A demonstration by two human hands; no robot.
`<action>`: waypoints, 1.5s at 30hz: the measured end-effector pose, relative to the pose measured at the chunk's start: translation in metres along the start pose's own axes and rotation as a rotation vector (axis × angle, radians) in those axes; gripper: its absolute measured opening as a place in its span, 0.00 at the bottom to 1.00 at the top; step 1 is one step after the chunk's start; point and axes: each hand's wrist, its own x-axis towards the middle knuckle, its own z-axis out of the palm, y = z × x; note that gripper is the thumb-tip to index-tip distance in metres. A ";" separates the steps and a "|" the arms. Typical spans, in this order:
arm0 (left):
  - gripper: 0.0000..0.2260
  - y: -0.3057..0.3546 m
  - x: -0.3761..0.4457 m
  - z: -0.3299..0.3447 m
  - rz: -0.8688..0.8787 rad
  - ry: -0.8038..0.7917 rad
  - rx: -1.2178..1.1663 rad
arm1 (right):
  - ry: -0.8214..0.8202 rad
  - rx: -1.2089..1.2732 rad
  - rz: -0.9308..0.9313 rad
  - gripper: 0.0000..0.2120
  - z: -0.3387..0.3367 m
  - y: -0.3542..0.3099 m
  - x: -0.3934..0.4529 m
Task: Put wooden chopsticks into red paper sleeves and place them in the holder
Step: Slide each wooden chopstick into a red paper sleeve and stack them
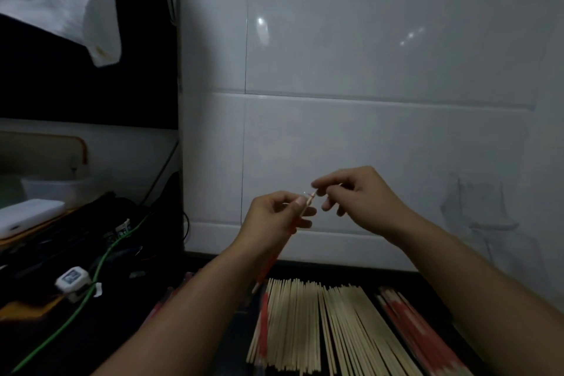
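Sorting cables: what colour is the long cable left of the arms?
Green, running diagonally across the dark clutter; clearest in the head view.

Dim, grainy frame; small glare spots on the tiles (335, 40) upper centre, dark left side, soft blur, edges bowed by the wide lens.

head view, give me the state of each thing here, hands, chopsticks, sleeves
left hand: pinches the red paper sleeve, raised above the table
right hand: pinches the top end of the chopstick pair
red paper sleeve: held slanted, chopsticks partly inside
chopstick pair: tips stick out of the sleeve's top
bare chopsticks: lying loose in a flat pile
sleeved chopsticks: lying right of the pile
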 end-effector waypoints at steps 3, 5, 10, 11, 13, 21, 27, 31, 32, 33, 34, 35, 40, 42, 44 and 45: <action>0.09 -0.001 -0.003 0.001 -0.038 -0.005 -0.065 | 0.001 0.019 -0.017 0.17 0.005 0.009 -0.013; 0.09 -0.004 -0.003 0.000 -0.080 0.016 -0.133 | 0.142 0.017 0.033 0.16 0.013 0.026 -0.022; 0.09 -0.011 0.004 -0.005 -0.178 0.136 -0.309 | -0.328 -0.545 0.327 0.21 0.067 0.081 -0.062; 0.09 -0.012 0.006 -0.006 -0.187 0.149 -0.332 | -0.423 -0.614 0.338 0.23 0.078 0.090 -0.069; 0.09 -0.012 0.007 -0.008 -0.192 0.165 -0.339 | -0.505 -0.653 0.363 0.23 0.093 0.101 -0.079; 0.09 -0.012 0.002 -0.001 -0.167 0.177 -0.232 | -0.607 -0.678 0.417 0.09 0.115 0.096 -0.081; 0.09 -0.017 -0.003 -0.002 -0.183 0.169 -0.225 | -0.388 -0.515 0.454 0.16 0.101 0.098 -0.072; 0.09 -0.022 -0.003 -0.008 -0.240 0.139 -0.309 | -0.241 -0.250 0.517 0.06 0.080 0.097 -0.062; 0.09 -0.023 -0.003 -0.008 -0.244 0.138 -0.317 | -0.190 -0.161 0.529 0.07 0.073 0.094 -0.059; 0.09 -0.022 -0.003 -0.007 -0.241 0.137 -0.321 | -0.127 -0.046 0.537 0.08 0.065 0.089 -0.054; 0.09 -0.021 -0.003 -0.007 -0.235 0.136 -0.322 | -0.060 0.105 0.547 0.08 0.056 0.083 -0.049; 0.09 -0.021 -0.004 -0.006 -0.226 0.135 -0.324 | 0.001 0.275 0.548 0.08 0.046 0.073 -0.043; 0.08 -0.021 -0.006 -0.005 -0.185 0.123 -0.316 | 0.250 0.674 0.171 0.05 -0.007 0.017 -0.018; 0.07 -0.022 -0.007 -0.004 -0.170 0.116 -0.327 | 0.363 0.610 0.049 0.04 -0.022 -0.001 -0.007; 0.07 -0.023 -0.009 -0.002 -0.154 0.108 -0.338 | 0.456 0.503 -0.021 0.08 -0.032 -0.016 0.003; 0.07 -0.023 -0.010 -0.001 -0.147 0.101 -0.340 | 0.478 0.467 -0.042 0.09 -0.034 -0.022 0.007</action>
